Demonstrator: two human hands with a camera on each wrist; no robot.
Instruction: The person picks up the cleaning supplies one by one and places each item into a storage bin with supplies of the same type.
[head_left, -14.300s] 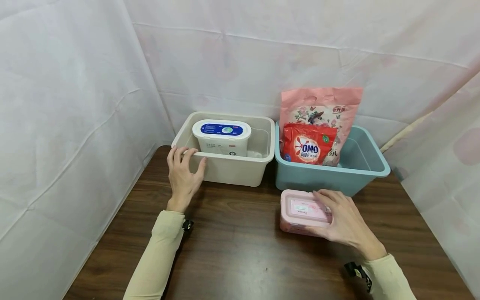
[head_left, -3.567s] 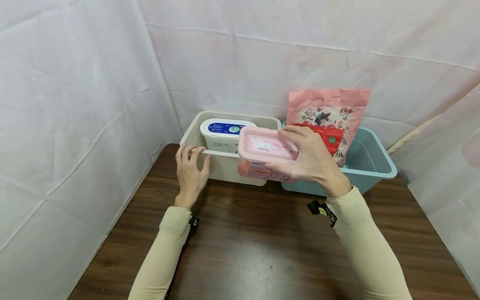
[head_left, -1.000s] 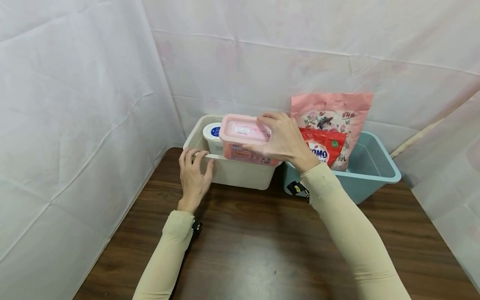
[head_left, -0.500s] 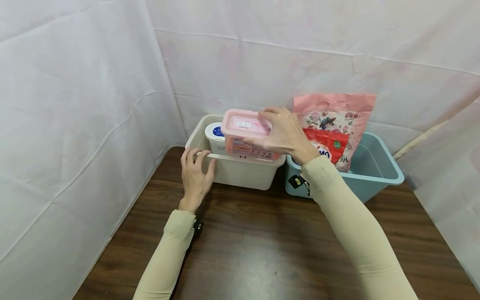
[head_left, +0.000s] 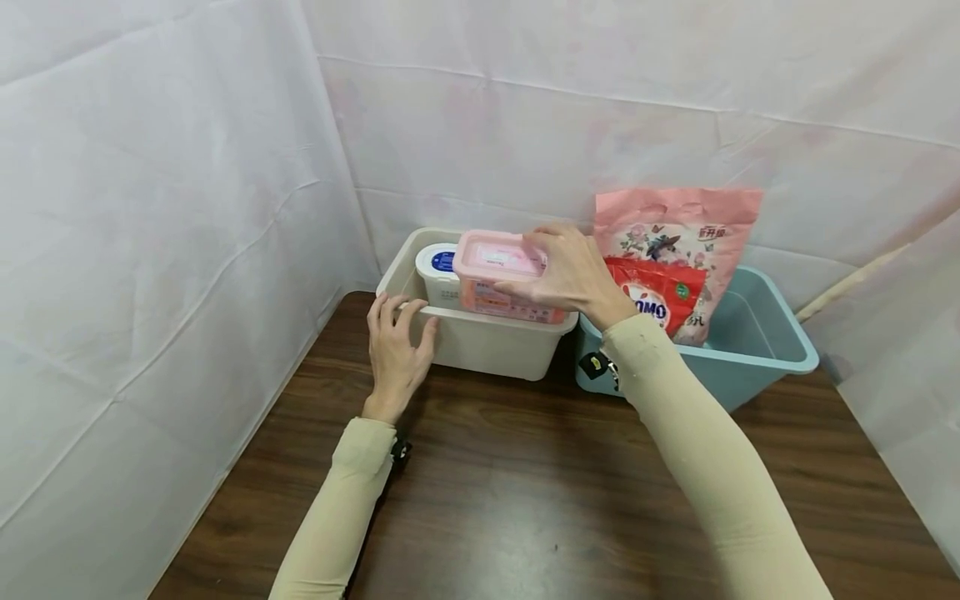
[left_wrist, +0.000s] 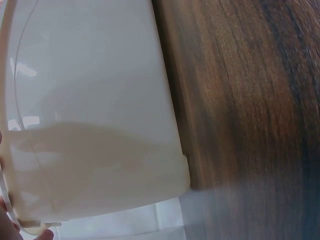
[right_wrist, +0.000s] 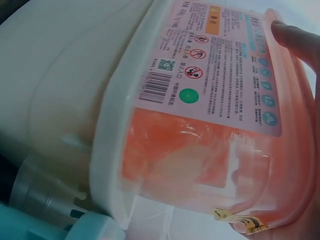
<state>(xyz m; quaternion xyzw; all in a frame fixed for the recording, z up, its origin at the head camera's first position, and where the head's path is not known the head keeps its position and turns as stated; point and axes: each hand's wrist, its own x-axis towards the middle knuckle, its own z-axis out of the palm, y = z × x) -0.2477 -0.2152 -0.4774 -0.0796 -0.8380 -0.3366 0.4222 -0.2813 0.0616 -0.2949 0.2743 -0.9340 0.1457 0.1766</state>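
My right hand (head_left: 570, 271) holds a pink lidded plastic box (head_left: 498, 260) by its right end, the thumb on the front side. In the right wrist view, the box (right_wrist: 200, 90) shows a printed label and orange-pink contents; the rim of the cream bin (right_wrist: 107, 150) covers its lower part. My left hand (head_left: 400, 354) grips that cream bin (head_left: 487, 346) at its front left rim, fingers over the edge and thumb outside. Inside the bin, a white tub (head_left: 441, 287) with a blue label stands partly hidden behind the box.
Beside the cream bin stands a blue bin (head_left: 750, 375). It holds a tall pink bag (head_left: 678, 221) and a red OMO detergent bag (head_left: 675, 287). Both bins stand on a dark wooden table (head_left: 487, 492), with white cloth walls (head_left: 525, 150) behind and at the sides.
My right hand has lifted the pink box off the table and carried it left to the cream bin. Over the last half second the box has dropped slightly. My left hand stays on the rim.
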